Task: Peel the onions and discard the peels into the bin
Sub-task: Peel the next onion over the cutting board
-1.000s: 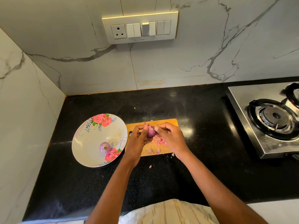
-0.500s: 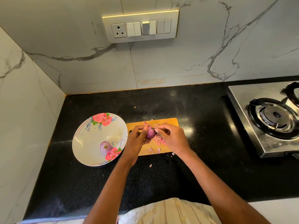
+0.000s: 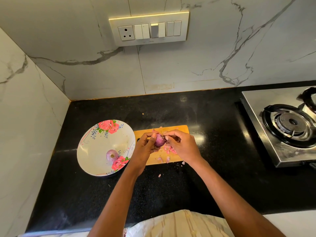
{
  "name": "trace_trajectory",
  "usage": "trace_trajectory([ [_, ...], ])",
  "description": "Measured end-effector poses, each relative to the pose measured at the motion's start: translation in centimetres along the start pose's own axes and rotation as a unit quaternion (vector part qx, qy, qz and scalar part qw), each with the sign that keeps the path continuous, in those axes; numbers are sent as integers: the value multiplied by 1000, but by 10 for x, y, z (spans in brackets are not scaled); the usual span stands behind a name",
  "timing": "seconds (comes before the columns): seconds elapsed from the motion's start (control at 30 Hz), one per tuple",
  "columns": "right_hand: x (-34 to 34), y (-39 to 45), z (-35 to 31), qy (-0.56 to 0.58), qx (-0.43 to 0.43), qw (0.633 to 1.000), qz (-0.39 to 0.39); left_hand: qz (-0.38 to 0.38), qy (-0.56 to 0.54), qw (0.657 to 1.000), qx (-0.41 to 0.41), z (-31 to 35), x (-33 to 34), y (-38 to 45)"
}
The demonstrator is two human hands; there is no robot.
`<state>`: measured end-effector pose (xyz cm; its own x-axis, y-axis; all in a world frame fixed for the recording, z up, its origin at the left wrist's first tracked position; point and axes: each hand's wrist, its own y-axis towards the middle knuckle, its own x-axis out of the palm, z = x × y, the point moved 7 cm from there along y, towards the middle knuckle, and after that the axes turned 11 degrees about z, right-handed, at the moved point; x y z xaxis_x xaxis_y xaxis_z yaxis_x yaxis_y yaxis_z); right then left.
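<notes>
Surface (image 3: 196, 194): black, glossy; a few stray peel flecks lie on it just nearer the body than the hands.
Left hand (image 3: 145, 147): fingers curled under and around the onion, cradling it from the left. Judged a steadying grip, so the bulb cannot roll or turn while skin is pulled.
Onion (image 3: 159, 140): purple, held in the air between both hands, just above the board. Its stem or root end faces the right hand, probably because the dry skin lifts most easily from there.
Right hand (image 3: 182, 147): thumb and fingertips pinched at the onion's right end, apparently on a flap of skin; the flap itself is too small to make out.
Peels (image 3: 168, 149): pink scraps on the board directly beneath the right hand, a few past its near edge. Holding the onion over the board lets most scraps fall in one place for gathering later.
Board (image 3: 181, 130): wooden, below and beyond both hands.
Bowl (image 3: 89, 151): floral, just left of the left hand, touching or nearly touching the board's left end.
Second onion (image 3: 112, 155): in the bowl, looks already peeled; bowl likely serves as the finished pile, within easy reach.
Bin: not in view; no peels discarded yet, by my judgement.
Stove (image 3: 282, 125): well to the right of the right hand, unused.
</notes>
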<state>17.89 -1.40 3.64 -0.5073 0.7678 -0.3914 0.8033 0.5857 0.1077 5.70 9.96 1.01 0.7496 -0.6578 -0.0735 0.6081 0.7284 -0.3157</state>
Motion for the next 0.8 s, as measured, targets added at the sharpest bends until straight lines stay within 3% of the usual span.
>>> trace_trajectory([
  [0.37, 8, 1, 15, 10, 50, 998, -31, 7, -71, 996, -46, 0, 1, -4],
  [0.63, 15, 1, 25, 160, 231, 959, 29, 2, -33, 999, -3, 12, 5, -3],
  [0.8, 7, 8, 21, 98, 198, 974, 46, 7, -57, 998, -5, 13, 6, -5],
])
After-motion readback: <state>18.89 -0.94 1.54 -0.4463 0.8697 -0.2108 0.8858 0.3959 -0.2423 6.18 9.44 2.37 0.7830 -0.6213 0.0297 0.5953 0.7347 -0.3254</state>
